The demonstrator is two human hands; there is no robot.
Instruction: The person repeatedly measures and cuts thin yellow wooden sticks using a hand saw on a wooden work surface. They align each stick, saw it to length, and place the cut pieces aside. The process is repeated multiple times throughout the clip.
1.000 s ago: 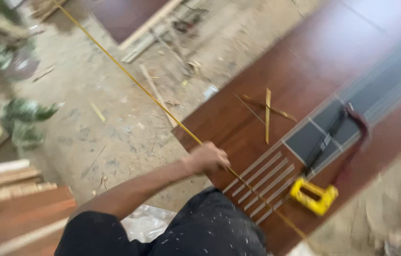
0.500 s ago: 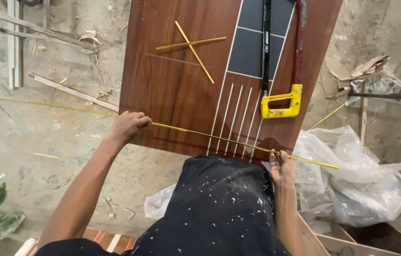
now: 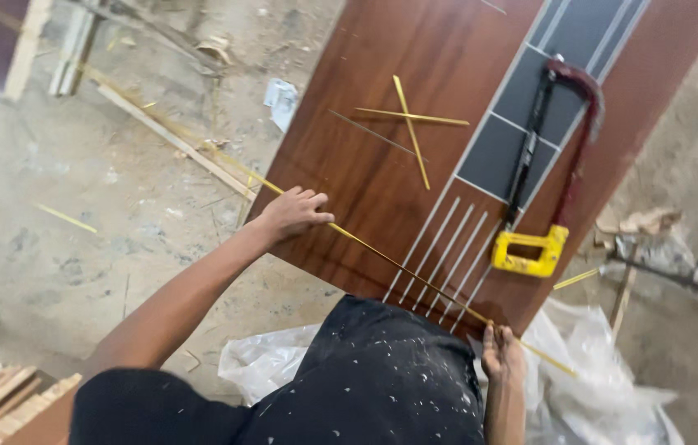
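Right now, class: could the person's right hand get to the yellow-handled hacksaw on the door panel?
Probably yes: the right hand rests near the hacksaw, with only bare panel between, though it holds the long yellow strip.

I read the door panel (image 3: 382, 165) as reddish-brown wood grain with an inset dark grey band (image 3: 522, 107) divided by thin pale lines. I see five silver-grey strips (image 3: 448, 255) lying parallel on it. The long thin strip (image 3: 382, 251) is yellow, as are the two crossed short strips (image 3: 411, 124). The hacksaw (image 3: 547, 165) shows a dark red frame, black blade and yellow handle. My trousers (image 3: 373, 379) are black with white speckles. The plastic sheet (image 3: 604, 387) is translucent white; the floor (image 3: 85, 206) is dusty grey.
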